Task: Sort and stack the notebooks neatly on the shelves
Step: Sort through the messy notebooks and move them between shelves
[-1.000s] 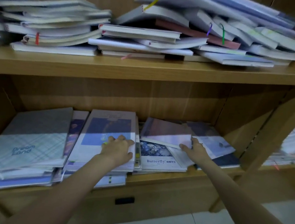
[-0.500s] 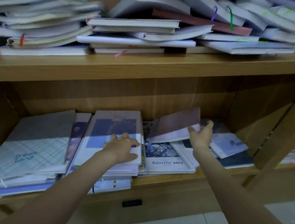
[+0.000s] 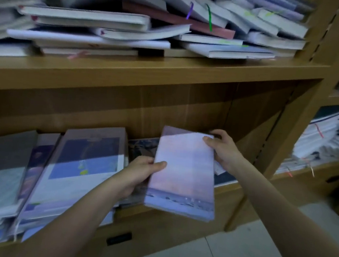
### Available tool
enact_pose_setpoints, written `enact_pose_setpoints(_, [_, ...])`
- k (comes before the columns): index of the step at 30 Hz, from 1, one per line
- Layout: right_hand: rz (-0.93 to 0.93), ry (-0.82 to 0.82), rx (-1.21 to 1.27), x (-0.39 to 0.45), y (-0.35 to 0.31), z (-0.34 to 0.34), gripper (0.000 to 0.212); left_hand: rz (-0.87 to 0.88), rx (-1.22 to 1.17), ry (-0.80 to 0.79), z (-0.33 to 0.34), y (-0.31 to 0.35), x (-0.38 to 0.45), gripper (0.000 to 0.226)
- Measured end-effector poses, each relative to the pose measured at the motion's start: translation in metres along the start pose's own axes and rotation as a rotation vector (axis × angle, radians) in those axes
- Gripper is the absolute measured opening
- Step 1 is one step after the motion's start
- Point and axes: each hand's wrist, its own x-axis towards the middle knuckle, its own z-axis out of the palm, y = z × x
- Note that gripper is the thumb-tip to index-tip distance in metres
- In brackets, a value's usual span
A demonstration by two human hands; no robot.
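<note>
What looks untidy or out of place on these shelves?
The upper shelf's books lie in a crooked heap, several tilted and overhanging. Both hands, left and right, hold a pink notebook lifted off the lower shelf.

The single head-worn camera looked forward and slightly down into a wooden bookcase from close range, near enough that both forearms entered from the bottom edge and reached toward the frame's centre. The upper shelf board (image 3: 148, 74) ran across the upper third, tilted a little, with its piled notebooks (image 3: 115, 28) cut off by the top edge. The lower shelf (image 3: 228, 188) filled the middle and lower left. A slanted upright (image 3: 307, 123) crossed the right side, with a neighbouring bay beyond it. Pale floor tiles (image 3: 235, 255) showed at lower right. Wide-angle bending curved the edges; the left edge was blurred.
</note>
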Motion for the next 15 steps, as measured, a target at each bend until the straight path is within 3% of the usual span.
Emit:
enact_pose_setpoints(2, [-0.04, -0.008, -0.45, 0.02, 0.018, -0.004, 0.036, -0.052, -0.062, 0.128, -0.009, -0.006, 0.01, 0.028])
enact_pose_setpoints(5, [-0.019, -0.132, -1.11, 0.041, 0.056, -0.021, 0.058, -0.125, -0.043, 0.245, -0.015, -0.02, 0.022, 0.029])
enact_pose_setpoints(7, [-0.006, -0.177, -1.345, 0.047, 0.081, -0.032, 0.064, -0.152, -0.016, 0.249, -0.015, -0.031, 0.026, 0.028])
enact_pose_setpoints(9, [-0.099, -0.149, -1.537, 0.05, 0.091, -0.035, 0.051, -0.174, 0.006, 0.241, -0.015, -0.04, 0.031, 0.031])
enact_pose_setpoints(12, [-0.282, -0.109, -1.677, 0.045, 0.071, -0.028, 0.027, -0.215, 0.024, 0.228, -0.019, -0.043, 0.037, 0.035])
enact_pose_setpoints(15, [-0.375, -0.074, -1.429, 0.03, 0.023, -0.017, 0.013, -0.249, 0.015, 0.209, -0.021, -0.043, 0.037, 0.045])
